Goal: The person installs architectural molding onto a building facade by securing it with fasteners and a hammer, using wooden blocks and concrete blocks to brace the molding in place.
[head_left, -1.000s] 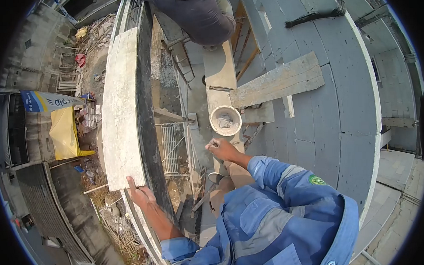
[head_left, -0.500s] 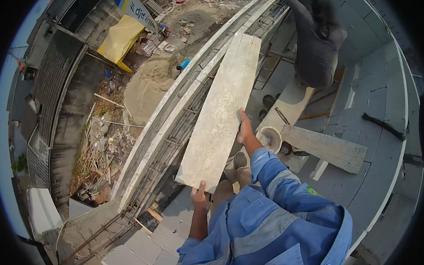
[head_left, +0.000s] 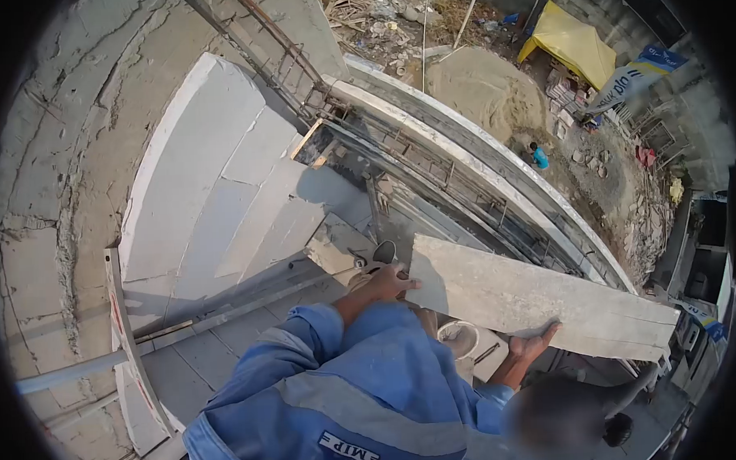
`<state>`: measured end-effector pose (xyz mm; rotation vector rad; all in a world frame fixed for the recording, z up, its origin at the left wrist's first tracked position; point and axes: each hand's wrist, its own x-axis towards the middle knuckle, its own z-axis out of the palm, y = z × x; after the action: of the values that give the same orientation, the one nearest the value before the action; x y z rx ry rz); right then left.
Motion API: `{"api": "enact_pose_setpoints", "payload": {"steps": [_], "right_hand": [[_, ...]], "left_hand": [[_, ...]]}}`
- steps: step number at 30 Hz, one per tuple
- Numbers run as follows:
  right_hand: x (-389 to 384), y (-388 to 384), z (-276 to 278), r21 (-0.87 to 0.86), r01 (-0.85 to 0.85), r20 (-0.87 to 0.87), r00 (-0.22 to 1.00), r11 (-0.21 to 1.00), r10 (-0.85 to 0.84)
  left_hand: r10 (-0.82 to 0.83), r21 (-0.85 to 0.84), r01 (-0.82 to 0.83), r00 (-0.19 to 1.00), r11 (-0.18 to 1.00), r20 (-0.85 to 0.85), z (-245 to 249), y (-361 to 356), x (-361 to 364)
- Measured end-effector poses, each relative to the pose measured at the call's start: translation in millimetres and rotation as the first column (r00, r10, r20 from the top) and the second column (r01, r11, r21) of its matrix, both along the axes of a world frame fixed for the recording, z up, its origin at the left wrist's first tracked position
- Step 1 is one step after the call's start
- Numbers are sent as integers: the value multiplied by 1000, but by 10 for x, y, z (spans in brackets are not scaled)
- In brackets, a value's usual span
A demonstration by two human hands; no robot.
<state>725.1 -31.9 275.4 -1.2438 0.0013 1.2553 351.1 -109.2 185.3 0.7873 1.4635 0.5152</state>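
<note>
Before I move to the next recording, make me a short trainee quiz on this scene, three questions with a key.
1. True or false: the left hand and the right hand both touch the board.
2. Multiple choice: what colour is the tarp at the upper right?
a) red
b) yellow
c) green
3. Fill in: the ____ hand is at one end of the board, while the other is at its long edge.

Key: 1. true; 2. b; 3. left

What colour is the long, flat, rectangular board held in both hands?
Pale greyish-beige: the long, flat, rectangular board shows best in the head view.
</note>
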Motion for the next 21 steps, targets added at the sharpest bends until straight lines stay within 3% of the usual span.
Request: {"api": "enact_pose_setpoints", "payload": {"steps": [3, 5, 7, 8, 9, 10, 11, 12, 14, 15, 16, 17, 18, 19, 20, 21], "right_hand": [[-220, 401, 413, 44, 10, 128, 992, 999, -16], [-437, 733, 760, 68, 10, 217, 976, 998, -25], [-591, 1055, 1088, 114, 46, 417, 904, 992, -90], [-693, 1191, 1264, 112, 22, 432, 899, 993, -69], [-818, 1320, 1427, 231, -9, 371, 925, 973, -79], [-929, 1435, 1565, 347, -30, 303, 949, 938, -82], [-1017, 1540, 1684, 348, -47, 311, 948, 936, -68], [-1092, 1635, 1787, 456, -51, 272, 959, 889, -85], [-1269, 1805, 1918, 582, 31, 225, 954, 812, -198], [-1388, 1846, 1972, 586, 23, 233, 953, 810, -196], [-1512, 1870, 2023, 573, -129, 348, 933, 810, -98], [-1609, 1909, 2057, 543, -274, 455, 891, 793, -3], [-1621, 1972, 1999, 528, -363, 530, 847, 768, 35], [-1748, 1972, 1991, 534, -359, 531, 847, 766, 27], [-1908, 1952, 1974, 543, -396, 500, 861, 740, 94], [-2045, 1951, 1963, 558, -429, 468, 869, 710, 158]], "left_hand": [[-27, 16, 30, 993, 999, -116, 256, 39, -285], [19, 153, 8, 985, 988, -172, 293, -44, -641], [161, 207, -110, 956, 972, -247, 673, 33, -1142], [186, 225, -118, 931, 967, -313, 950, 105, -1455], [344, 381, -196, 862, 903, -372, 1030, 71, -1736], [436, 526, -163, 780, 835, -450, 1348, 94, -2024], [538, 625, -178, 712, 760, -451, 1688, 136, -2287], [664, 764, -154, 619, 627, -420, 1906, 154, -2552], [796, 864, 27, 375, 503, -475, 2580, 215, -2910], [847, 885, 4, 289, 466, -447, 2804, 234, -3050], [880, 902, 78, 199, 424, -431, 2971, 262, -3210], [884, 906, 75, 199, 417, -423, 3049, 296, -3391], [891, 896, 111, 111, 430, -441, 3105, 334, -3569], [892, 884, 146, 26, 444, -452, 3131, 363, -3654], [896, 889, 152, 36, 433, -443, 3142, 403, -3657], [821, 811, 129, -101, 571, -562, 3153, 462, -3652]]}}
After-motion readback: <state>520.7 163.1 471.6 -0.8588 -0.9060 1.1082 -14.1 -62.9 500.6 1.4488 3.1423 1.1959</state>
